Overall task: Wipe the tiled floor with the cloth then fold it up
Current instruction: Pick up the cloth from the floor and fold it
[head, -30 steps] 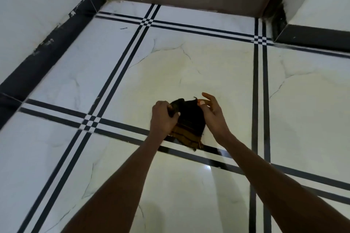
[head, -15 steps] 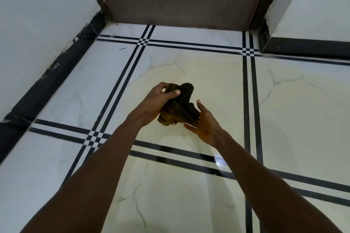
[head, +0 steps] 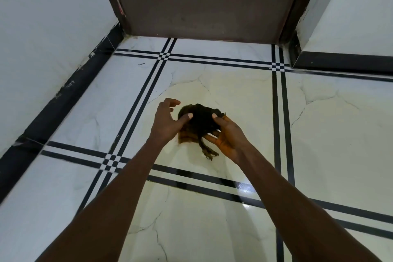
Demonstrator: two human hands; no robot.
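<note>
Cloth (head: 200,122) bunched between both hands; brown door (head: 202,0) ahead.

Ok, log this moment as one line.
phase: folding | cloth: bunched, held above floor | right hand: grips cloth | left hand: thumb on cloth

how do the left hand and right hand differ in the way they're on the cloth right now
The left hand shows its back, thumb pressing the cloth, while the right hand is turned palm up, cupping the cloth from below.
The left hand's fingers are spread clear of the cloth; the right hand's thumb and fingers curl round it.
Both touch the bunched cloth above the floor.
</note>
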